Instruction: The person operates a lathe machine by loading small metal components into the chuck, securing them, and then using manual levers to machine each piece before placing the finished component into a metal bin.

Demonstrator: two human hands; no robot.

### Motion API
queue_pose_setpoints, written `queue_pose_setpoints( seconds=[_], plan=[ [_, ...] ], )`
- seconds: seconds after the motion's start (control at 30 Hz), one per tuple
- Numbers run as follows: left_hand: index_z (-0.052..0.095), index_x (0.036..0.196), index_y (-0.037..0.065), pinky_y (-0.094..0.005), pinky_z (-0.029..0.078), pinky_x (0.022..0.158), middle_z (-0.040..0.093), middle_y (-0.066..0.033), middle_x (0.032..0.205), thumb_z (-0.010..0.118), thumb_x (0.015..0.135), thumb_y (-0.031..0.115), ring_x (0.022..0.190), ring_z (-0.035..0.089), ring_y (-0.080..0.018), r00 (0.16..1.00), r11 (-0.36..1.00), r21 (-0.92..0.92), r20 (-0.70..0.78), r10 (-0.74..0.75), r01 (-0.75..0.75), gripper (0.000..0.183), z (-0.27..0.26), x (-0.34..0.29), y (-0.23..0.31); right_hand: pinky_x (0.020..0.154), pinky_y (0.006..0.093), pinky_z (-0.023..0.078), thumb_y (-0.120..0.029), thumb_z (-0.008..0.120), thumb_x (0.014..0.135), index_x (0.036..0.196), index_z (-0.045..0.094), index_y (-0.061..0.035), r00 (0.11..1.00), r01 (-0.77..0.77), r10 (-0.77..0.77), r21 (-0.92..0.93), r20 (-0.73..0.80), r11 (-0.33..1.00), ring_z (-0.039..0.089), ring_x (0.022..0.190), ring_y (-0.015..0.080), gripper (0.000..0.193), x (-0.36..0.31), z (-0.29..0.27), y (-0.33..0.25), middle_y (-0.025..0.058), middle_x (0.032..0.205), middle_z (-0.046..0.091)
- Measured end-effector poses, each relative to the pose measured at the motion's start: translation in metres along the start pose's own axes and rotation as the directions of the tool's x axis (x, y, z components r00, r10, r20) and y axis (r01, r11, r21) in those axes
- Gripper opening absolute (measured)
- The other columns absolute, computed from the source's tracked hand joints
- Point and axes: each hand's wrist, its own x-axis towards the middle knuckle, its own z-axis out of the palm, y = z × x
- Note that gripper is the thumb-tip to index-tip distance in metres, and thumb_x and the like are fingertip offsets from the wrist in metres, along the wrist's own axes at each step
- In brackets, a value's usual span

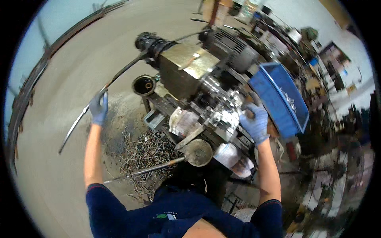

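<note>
In a blue-grey work glove, my left hand (99,108) is closed round a long metal bar (119,74). The bar slants from the lower left up to the dark spindle end (151,44) of a greasy machine. My right hand (254,122), gloved the same way with blackened fingertips, is at the right side of the machine's shiny metal working part (225,115). Its fingers are curled, and what they hold is blurred and mostly hidden. Between my hands is the machine's box-shaped housing (188,65), with a brassy top plate.
A blue plastic bin (283,99) stands right of the machine. Metal shavings (147,158) pile on the floor at the lower left, beneath a second bar (154,169) ending near a round plate (199,152). An electric motor (234,47) sits behind. Cluttered benches line the right.
</note>
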Motion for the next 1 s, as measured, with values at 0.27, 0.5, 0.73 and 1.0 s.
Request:
queue_pose_setpoints(
  seconds=[0.27, 0.5, 0.73, 1.0],
  plan=[
    [0.067, 0.096, 0.01, -0.042, 0.048, 0.08, 0.064, -0.0168, 0.1, 0.057, 0.078, 0.04, 0.092, 0.061, -0.036, 0.672, 0.877, 0.321, 0.741, 0.003, -0.358, 0.037, 0.221, -0.109, -0.033, 0.065, 0.0327, 0.049, -0.016, 0.074, 0.068, 0.075, 0.066, -0.0003, 0.916, -0.398, 0.373, -0.212, -0.147, 0.892, 0.063, 0.067, 0.0267, 0.019, -0.173, -0.108, 0.095, 0.0162, 0.077, 0.066],
    [0.069, 0.09, 0.013, -0.0416, 0.05, 0.075, 0.066, -0.0147, 0.092, 0.055, 0.077, 0.03, 0.086, 0.063, -0.034, 0.556, 0.718, 0.437, 0.827, -0.083, -0.542, 0.026, 0.208, -0.053, 0.012, 0.069, 0.0333, 0.049, -0.025, 0.073, 0.073, 0.08, 0.067, 0.0005, 0.704, -0.706, 0.697, -0.246, -0.136, 0.664, 0.062, 0.065, 0.0256, 0.028, -0.258, -0.157, 0.183, 0.0152, 0.076, 0.066],
    [0.066, 0.103, 0.011, -0.0415, 0.049, 0.079, 0.065, -0.0159, 0.097, 0.057, 0.077, 0.034, 0.088, 0.062, -0.0348, 0.49, 0.92, 0.286, 0.863, -0.126, -0.266, 0.036, 0.098, -0.069, 0.049, 0.105, 0.0399, 0.03, -0.044, 0.067, 0.071, 0.13, 0.046, -0.0097, 0.516, -0.498, 0.854, -0.788, 0.066, 0.362, 0.037, 0.128, 0.0301, 0.071, -0.262, -0.177, 0.284, 0.0135, 0.137, 0.042],
    [0.059, 0.116, 0.007, -0.036, 0.046, 0.087, 0.063, -0.0152, 0.109, 0.059, 0.083, 0.029, 0.098, 0.062, -0.0276, 0.271, 0.997, 0.013, 0.963, 0.006, -0.071, 0.04, -0.005, -0.116, 0.168, 0.107, 0.0413, 0.026, -0.04, 0.069, 0.07, 0.124, 0.05, -0.0113, 0.349, -0.578, 0.935, -0.8, -0.067, 0.158, 0.034, 0.13, 0.0302, 0.064, -0.312, -0.183, 0.327, 0.014, 0.135, 0.044]
  ],
)
